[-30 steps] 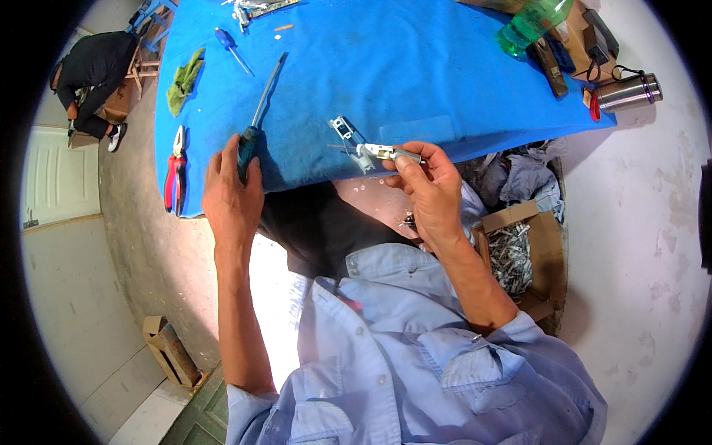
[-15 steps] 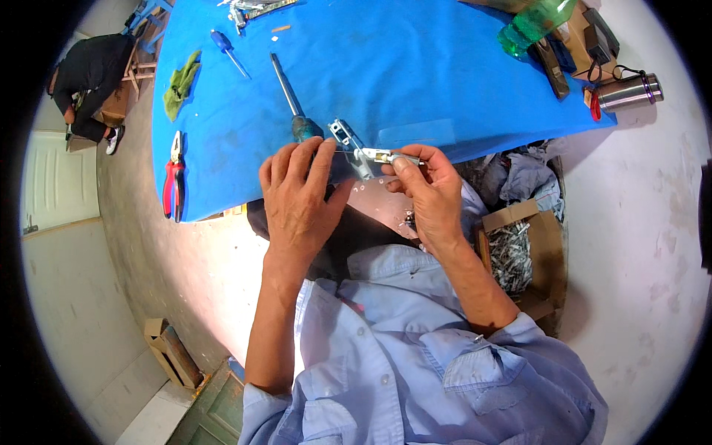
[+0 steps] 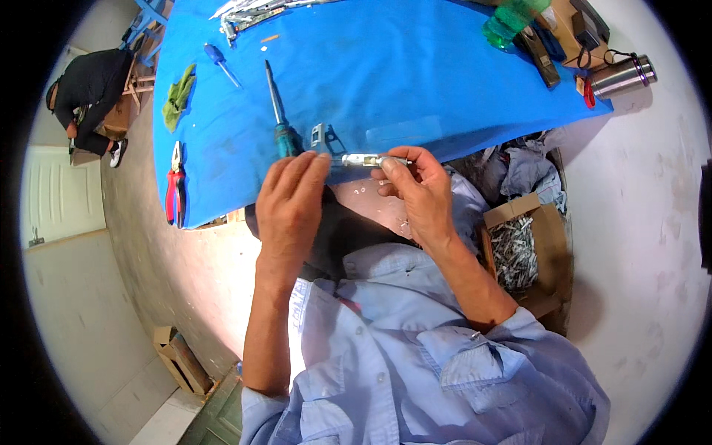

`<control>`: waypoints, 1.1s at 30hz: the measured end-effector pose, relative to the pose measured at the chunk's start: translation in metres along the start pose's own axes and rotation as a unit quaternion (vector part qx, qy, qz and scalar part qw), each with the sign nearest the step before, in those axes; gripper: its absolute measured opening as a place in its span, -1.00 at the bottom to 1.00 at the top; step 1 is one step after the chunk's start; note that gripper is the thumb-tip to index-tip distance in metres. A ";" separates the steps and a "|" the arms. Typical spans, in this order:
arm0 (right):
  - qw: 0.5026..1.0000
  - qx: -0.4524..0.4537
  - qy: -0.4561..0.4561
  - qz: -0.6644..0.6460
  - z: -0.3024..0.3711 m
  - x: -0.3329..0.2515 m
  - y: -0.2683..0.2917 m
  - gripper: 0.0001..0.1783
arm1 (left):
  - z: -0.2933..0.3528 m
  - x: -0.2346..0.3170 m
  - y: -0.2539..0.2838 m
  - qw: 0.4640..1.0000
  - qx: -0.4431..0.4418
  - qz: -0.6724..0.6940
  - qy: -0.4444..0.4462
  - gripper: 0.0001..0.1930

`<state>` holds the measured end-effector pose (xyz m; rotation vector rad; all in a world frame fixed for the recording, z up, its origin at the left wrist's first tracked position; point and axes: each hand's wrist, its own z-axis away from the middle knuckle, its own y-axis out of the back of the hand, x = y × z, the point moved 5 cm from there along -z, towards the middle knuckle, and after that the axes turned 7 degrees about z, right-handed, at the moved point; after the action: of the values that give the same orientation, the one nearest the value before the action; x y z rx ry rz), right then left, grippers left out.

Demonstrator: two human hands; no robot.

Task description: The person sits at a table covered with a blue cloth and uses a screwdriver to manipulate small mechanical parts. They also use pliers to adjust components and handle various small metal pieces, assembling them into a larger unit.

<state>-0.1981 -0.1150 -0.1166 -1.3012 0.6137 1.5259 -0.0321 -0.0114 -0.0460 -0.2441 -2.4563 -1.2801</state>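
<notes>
My right hand pinches a slim silvery metal fitting between thumb and fingers, held level over the near edge of the blue-covered table. My left hand is closed at the fitting's left end, fingertips together; what they grip, if anything, is too small to make out. A metal bracket with a square opening shows just beyond the left fingertips, its lower part hidden. Past my left hand lies a screwdriver with a green handle, its shaft pointing away from me.
Red-handled pliers, a green cloth and a blue screwdriver lie at left. Metal fittings are heaped at the far edge. A steel flask stands right; below is a carton of metal pieces. Another person bends at far left.
My hands and the fitting have shifted slightly left, with the fitting now more level. The bracket appears more upright beside my left fingertips. The whole view has tilted a little.
</notes>
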 end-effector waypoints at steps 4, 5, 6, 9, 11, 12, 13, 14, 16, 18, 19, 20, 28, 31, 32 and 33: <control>1.000 0.011 0.011 -0.023 -0.003 0.017 0.011 -0.71 | 0.006 -0.041 0.013 0.974 0.094 0.155 0.135 -0.75; 0.999 0.020 0.004 -0.035 0.000 0.020 0.011 -0.71 | 0.016 -0.068 0.011 0.926 0.145 0.291 0.194 -0.76; 1.000 0.016 -0.009 -0.025 0.003 0.023 0.014 -0.71 | 0.010 -0.077 0.023 0.896 0.154 0.312 0.275 -0.71; 0.998 -0.025 -0.023 -0.049 0.017 0.044 0.018 -0.68 | 0.011 -0.100 0.040 0.848 0.227 0.368 0.307 -0.66; 0.998 -0.014 -0.062 -0.026 0.030 0.053 0.016 -0.70 | 0.004 -0.089 0.032 0.820 0.234 0.413 0.321 -0.68; 0.997 -0.019 -0.079 -0.018 0.035 0.060 0.012 -0.69 | 0.001 -0.073 0.024 0.825 0.204 0.410 0.332 -0.66; 0.995 -0.020 -0.095 -0.011 0.038 0.067 0.010 -0.68 | -0.003 -0.049 0.013 0.829 0.171 0.409 0.341 -0.64; 0.992 -0.031 -0.123 -0.029 0.041 0.076 0.008 -0.68 | -0.007 -0.005 -0.006 0.817 0.101 0.441 0.358 -0.67; 0.990 -0.054 -0.122 -0.053 0.045 0.092 0.005 -0.66 | -0.010 0.089 -0.025 0.842 -0.176 0.454 0.230 -0.60; 0.929 -0.058 -0.075 -0.358 0.033 0.111 -0.014 -0.75 | -0.012 0.142 -0.030 0.853 -0.195 0.458 0.158 -0.42; 0.957 -0.088 0.004 -0.278 0.029 0.099 -0.012 -0.77 | -0.017 0.151 -0.025 0.893 -0.189 0.391 0.116 -0.36; 0.977 -0.081 -0.028 -0.196 0.034 0.097 0.000 -0.72 | -0.016 0.136 -0.024 0.917 -0.164 0.350 0.103 -0.35; 0.989 -0.006 -0.119 -0.083 0.036 0.068 0.017 -0.62 | 0.022 0.060 0.013 0.937 -0.075 0.242 0.242 -0.64; 0.991 -0.007 -0.115 -0.074 0.036 0.068 0.015 -0.62 | 0.037 0.046 0.023 0.962 -0.043 0.162 0.215 -0.65; 0.991 -0.007 -0.114 -0.077 0.037 0.068 0.016 -0.63 | 0.040 0.046 0.026 0.969 -0.035 0.122 0.211 -0.65; 0.990 -0.013 -0.112 -0.081 0.037 0.069 0.012 -0.63 | 0.043 0.047 0.027 0.976 -0.032 0.117 0.180 -0.64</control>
<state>-0.2198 -0.0632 -0.1728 -1.1505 0.3381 1.5226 -0.0774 0.0384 -0.0299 -0.2812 -2.0180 -1.1849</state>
